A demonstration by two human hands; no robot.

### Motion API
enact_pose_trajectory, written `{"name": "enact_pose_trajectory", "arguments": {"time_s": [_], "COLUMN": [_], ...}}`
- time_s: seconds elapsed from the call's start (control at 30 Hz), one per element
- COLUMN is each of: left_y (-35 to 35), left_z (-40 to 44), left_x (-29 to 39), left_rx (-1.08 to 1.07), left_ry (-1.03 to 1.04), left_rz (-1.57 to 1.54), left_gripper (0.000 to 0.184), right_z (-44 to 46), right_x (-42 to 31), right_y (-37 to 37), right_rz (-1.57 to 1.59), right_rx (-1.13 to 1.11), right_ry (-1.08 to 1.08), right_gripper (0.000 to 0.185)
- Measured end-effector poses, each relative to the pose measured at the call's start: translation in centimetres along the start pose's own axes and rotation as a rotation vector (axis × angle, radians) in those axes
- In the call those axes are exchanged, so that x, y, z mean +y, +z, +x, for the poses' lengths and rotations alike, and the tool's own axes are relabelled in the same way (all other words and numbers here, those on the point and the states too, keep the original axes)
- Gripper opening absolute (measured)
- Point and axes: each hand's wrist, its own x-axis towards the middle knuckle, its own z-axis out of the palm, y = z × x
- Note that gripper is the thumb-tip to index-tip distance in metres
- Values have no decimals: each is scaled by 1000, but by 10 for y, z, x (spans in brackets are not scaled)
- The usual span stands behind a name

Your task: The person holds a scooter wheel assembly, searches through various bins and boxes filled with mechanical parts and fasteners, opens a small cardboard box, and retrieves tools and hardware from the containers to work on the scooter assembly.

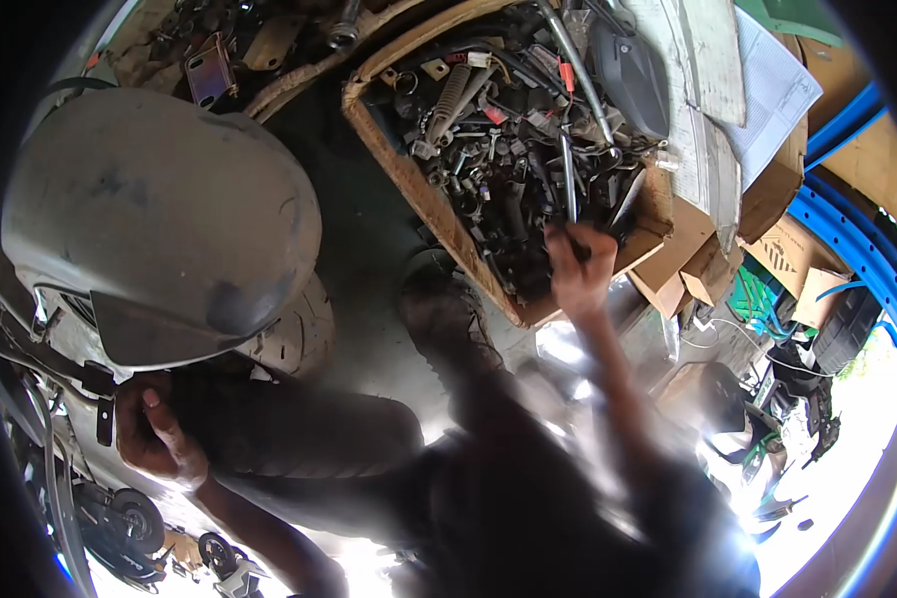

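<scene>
My right hand [583,267] is over the near end of a wooden box [404,179] crammed with loose metal parts and tools. Its fingers are bent together, and what they hold, if anything, is hidden. A shiny metal rod [568,177] runs down to the fingertips; whether it is gripped I cannot tell. At the lower left, my left hand [159,434] is curled, thumb on top, beside a small black bracket [105,421]. Anything inside that hand is out of sight. Just above it is a large, dusty grey rounded vehicle cover [159,219].
A coil-spring shock absorber [450,102] and a long chrome bar [578,70] lie in the box. Papers [767,85], cardboard boxes [782,254] and blue perforated metal rails [847,224] stand right. A tyre [299,324] shows under the cover, near my shoe [448,309].
</scene>
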Motion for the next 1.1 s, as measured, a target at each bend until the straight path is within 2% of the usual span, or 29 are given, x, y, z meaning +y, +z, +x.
{"name": "enact_pose_trajectory", "arguments": {"time_s": [0.07, 0.1, 0.17, 0.2, 0.23, 0.3, 0.33, 0.37, 0.47, 0.5, 0.57, 0.67, 0.73, 0.77, 0.83, 0.87, 0.9, 0.97, 1.03, 1.1], "left_y": [0, 0, -2, -2, -1, -1, -2, -2, -2, 0, 0, -1, 0, 0, -2, -2, -1, -1, -1, -1], "left_z": [1, 1, 0, 0, 0, 0, 0, 1, 0, 1, 0, 2, 0, 1, 0, 0, 1, 2, 1, 2], "left_x": [1, 1, 1, 1, 2, 0, -2, -2, -1, 0, -2, -1, -2, 1, 2, 2, 2, 2, 1, 0], "left_rx": [6, 1, -17, -19, -18, -21, -29, -32, -39, -25, -17, -39, -35, -27, -15, -20, -29, -25, -29, -17], "left_ry": [-21, -18, -16, -15, -12, -2, 4, 10, 23, 5, -3, 2, -14, -20, -29, -37, -43, -25, -6, 19], "left_rz": [-9, -6, 4, 3, -1, 6, 19, 15, 10, -6, -25, -48, -67, -43, -18, -19, -24, -34, -38, -16], "left_gripper": [40, 40, 39, 39, 39, 39, 39, 39, 40, 40, 39, 40, 40, 40, 39, 39, 39, 38, 38, 37], "right_z": [10, 22, 39, 47, 56, 76, 87, 97, 98, 92, 80, 20, 11, 10, 21, 31, 41, 62, 87, 106], "right_x": [-34, -44, -60, -68, -75, -79, -78, -75, -48, -41, -66, -20, -32, -39, -56, -64, -71, -86, -86, -75], "right_y": [-19, -22, -33, -34, -33, -15, 2, 13, 41, 35, 16, 24, 6, -5, -22, -24, -26, -25, -13, 14], "right_rz": [78, 80, 57, 57, 112, 304, 444, 402, 304, 382, 267, 98, 191, 193, 122, 121, 140, 245, 258, 212], "right_rx": [-117, -118, -425, -424, -348, -133, 1, -53, 18, -74, -261, -96, -252, -263, -426, -428, -342, -184, -64, 6], "right_ry": [388, 388, 430, 436, 174, -141, -189, -136, -246, -26, 235, -39, 201, 207, 381, 377, 167, -26, -239, -326], "right_gripper": [26, 26, 26, 26, 24, 19, 16, 13, 11, 12, 20, 14, 14, 14, 17, 17, 21, 29, 26, 23]}}
